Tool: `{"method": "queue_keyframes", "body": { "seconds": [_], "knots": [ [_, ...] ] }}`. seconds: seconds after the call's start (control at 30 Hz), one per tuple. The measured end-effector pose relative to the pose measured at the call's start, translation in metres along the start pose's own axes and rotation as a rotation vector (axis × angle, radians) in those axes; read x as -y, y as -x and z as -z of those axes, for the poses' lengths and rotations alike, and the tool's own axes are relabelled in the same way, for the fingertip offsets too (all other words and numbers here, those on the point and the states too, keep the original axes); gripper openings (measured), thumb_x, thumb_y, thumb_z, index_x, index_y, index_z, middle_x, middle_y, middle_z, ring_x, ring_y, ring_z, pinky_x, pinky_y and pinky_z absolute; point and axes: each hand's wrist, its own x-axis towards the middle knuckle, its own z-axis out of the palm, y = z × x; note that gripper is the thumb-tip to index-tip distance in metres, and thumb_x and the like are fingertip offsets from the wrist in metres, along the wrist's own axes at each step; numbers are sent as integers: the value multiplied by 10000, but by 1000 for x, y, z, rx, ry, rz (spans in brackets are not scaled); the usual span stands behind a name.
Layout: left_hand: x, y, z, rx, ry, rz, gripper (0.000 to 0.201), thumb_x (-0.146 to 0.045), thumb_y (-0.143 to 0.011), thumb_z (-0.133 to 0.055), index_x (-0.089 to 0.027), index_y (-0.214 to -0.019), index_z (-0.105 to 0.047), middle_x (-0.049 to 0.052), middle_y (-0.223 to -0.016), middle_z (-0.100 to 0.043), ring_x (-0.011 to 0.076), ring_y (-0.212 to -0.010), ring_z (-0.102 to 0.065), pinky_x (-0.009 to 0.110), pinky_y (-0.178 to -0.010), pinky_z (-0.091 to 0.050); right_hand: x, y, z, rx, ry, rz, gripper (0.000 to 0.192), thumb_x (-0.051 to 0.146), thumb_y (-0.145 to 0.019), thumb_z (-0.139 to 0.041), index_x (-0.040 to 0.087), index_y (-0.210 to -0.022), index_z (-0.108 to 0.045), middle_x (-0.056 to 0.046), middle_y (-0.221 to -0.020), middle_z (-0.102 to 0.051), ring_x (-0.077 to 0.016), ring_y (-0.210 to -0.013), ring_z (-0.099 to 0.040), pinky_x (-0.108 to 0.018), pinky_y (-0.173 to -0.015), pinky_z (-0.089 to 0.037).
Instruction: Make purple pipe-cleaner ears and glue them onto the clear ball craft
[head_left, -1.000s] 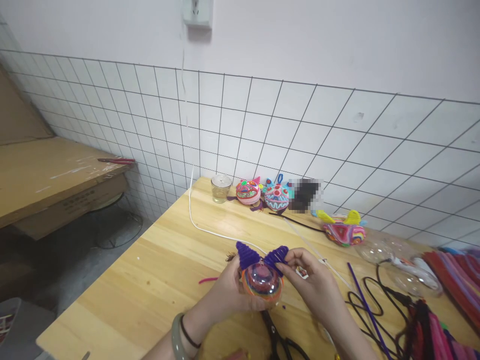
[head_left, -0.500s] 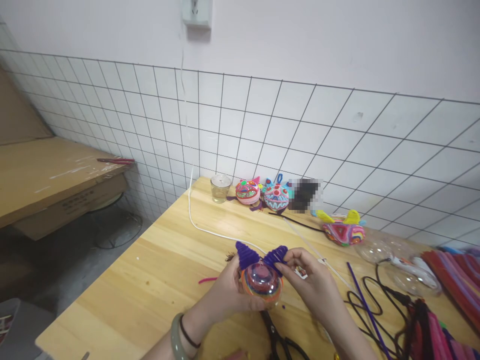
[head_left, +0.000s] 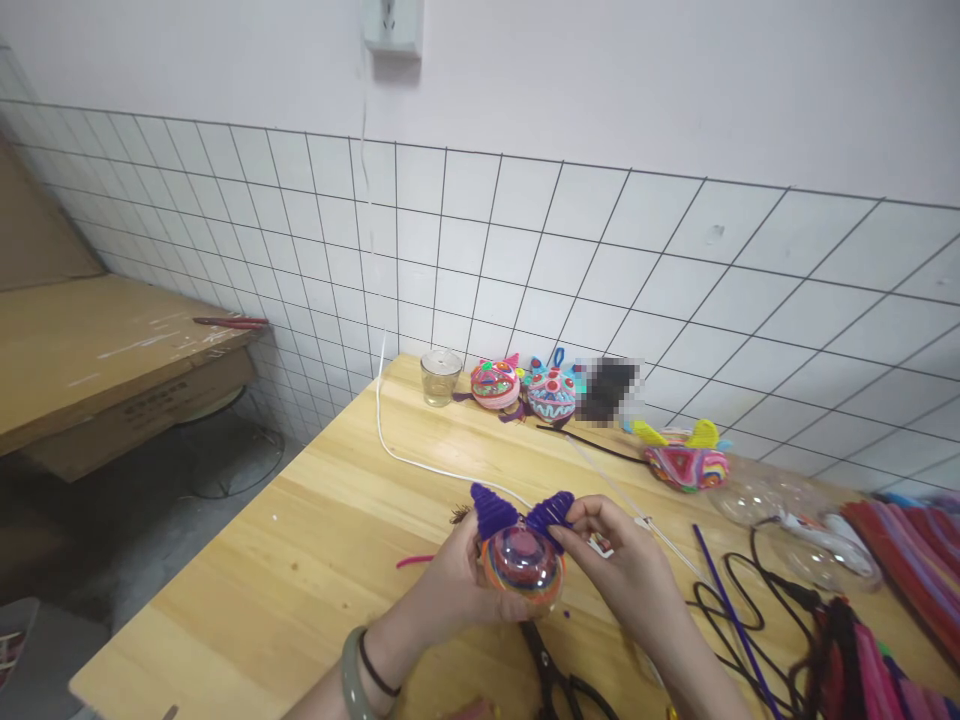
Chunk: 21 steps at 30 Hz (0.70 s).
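My left hand is closed round a clear plastic ball lined with coloured rings of orange, blue and pink. Two purple pipe-cleaner ears stand up on top of the ball. Thumb and fingers of my right hand pinch the right-hand purple ear at its outer edge. Below the ball, black-handled scissors lie on the wooden table, their blades partly hidden under it. A pink pipe cleaner pokes out to the left of my left hand.
Finished-looking ball figures, one pink, one blue, one yellow-eared, sit along the wall beside a glass. Right are clear plastic shells, a black cable, a purple pipe cleaner and bundled pipe cleaners. A white cord crosses behind.
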Motion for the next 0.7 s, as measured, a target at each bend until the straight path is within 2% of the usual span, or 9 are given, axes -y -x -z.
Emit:
{"method": "queue_keyframes", "body": {
  "seconds": [0.13,0.43,0.7],
  "knots": [
    [0,0,1,-10,12,14,675,-108,-577,-819,-199,-1185,-541,120,-1198,-635,328,-1136,-564,465,-953,-443,1,0,0,-8,1,-5,118,325,-788,-612,232,-742,-557,21,-606,-583,-152,-561,-564,-236,-537,-470],
    [1,0,2,18,25,3,649,-94,-597,-805,-214,-1178,-543,107,-1214,-630,302,-1137,-568,422,-945,-453,0,0,0,-7,-5,-3,122,330,-776,-621,233,-729,-563,27,-596,-581,-150,-549,-564,-233,-529,-466],
    [2,0,2,-4,3,20,659,-127,-570,-827,-192,-1158,-536,132,-1200,-630,314,-1121,-575,470,-948,-441,-3,0,-1,4,-10,6,113,326,-789,-602,231,-737,-569,13,-618,-592,-155,-574,-569,-242,-544,-477]
  ]
}}
